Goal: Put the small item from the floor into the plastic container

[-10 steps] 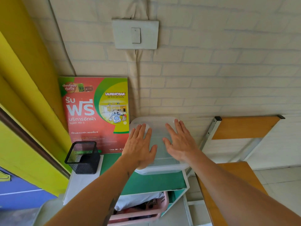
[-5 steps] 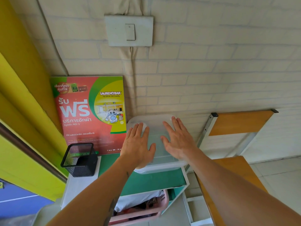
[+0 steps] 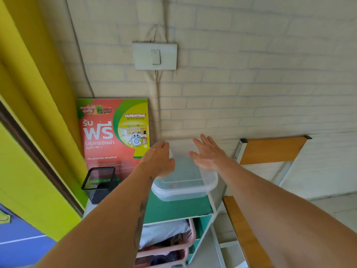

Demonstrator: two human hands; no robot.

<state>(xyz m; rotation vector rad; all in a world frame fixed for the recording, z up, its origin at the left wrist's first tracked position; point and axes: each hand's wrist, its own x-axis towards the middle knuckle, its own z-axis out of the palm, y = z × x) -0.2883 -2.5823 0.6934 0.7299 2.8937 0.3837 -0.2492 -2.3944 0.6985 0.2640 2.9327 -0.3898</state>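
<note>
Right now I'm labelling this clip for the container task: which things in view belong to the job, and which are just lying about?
Part of the job:
- plastic container, lid on, on the green shelf top
- left hand and right hand, open, over the lid

Just lying about:
- black mesh holder
- laundry poster
- pink basket
- wall switch
- wooden chair

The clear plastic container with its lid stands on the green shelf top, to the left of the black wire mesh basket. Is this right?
Not quite. The head view shows the clear plastic container on the green shelf top, but to the right of the black wire mesh basket, not the left.
</note>
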